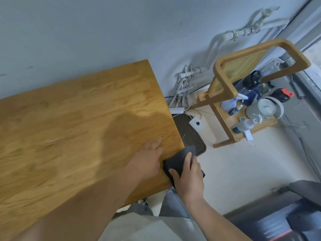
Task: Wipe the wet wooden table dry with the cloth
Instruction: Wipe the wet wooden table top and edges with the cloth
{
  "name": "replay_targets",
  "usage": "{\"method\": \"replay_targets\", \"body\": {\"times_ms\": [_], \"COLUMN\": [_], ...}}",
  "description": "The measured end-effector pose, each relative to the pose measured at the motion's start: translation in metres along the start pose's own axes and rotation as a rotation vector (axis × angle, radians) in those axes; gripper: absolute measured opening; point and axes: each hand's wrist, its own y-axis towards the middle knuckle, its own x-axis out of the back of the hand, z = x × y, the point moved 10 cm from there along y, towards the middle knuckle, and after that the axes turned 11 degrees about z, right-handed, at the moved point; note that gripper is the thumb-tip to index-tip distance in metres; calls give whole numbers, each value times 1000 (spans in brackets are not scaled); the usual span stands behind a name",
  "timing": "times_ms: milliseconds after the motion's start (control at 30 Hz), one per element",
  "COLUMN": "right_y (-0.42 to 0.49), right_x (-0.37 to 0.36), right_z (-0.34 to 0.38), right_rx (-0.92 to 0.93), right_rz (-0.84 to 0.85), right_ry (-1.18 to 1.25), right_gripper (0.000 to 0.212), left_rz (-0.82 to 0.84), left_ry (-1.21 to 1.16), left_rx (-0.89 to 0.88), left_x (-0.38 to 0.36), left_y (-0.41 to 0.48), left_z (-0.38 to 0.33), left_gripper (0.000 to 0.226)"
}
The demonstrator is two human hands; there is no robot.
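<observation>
Cloth is sitting on the table's right edge, part hanging over the lip. My right hand is gripping it, thumb and fingers curling round the bunched dark fabric. Left hand is lying just left of those fingers, flat on the table, fingers straight, holding nothing. Whether it's touching the cloth, can't tell.

Step, as I'm judging it: working the edge strip, with most of the top left to cover. The next move is calling for a firm drag leftward, away from the edge. A darker patch is lying just ahead of the left fingertips; wet or shadow, can't tell. The left hand is sitting right in that path, so I'm expecting to lift or shift it first.

Beyond the right fingertips, off the table and lower, a dark ribbed mat is lying on the floor. Further out, a wooden chair is carrying spray bottles and a clock. Pipes are running along the wall. None of that is blocking the wipe.
</observation>
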Motion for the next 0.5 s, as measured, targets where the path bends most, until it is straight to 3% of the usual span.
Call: {"method": "replay_targets", "body": {"times_ms": [100, 233, 500], "right_y": [25, 84, 102], "right_x": [8, 18, 25], "right_z": [-6, 7, 25], "right_rx": [-8, 32, 51], "right_rz": [120, 344, 380], "right_ry": [119, 283, 305], "right_gripper": [92, 67, 79], "left_rz": [-13, -3, -156], "left_ry": [-53, -38, 35], "left_rx": [43, 110, 177], "left_x": [8, 12, 23], "left_y": [16, 33, 27], "left_z": [0, -6, -26], "left_gripper": [57, 66, 65]}}
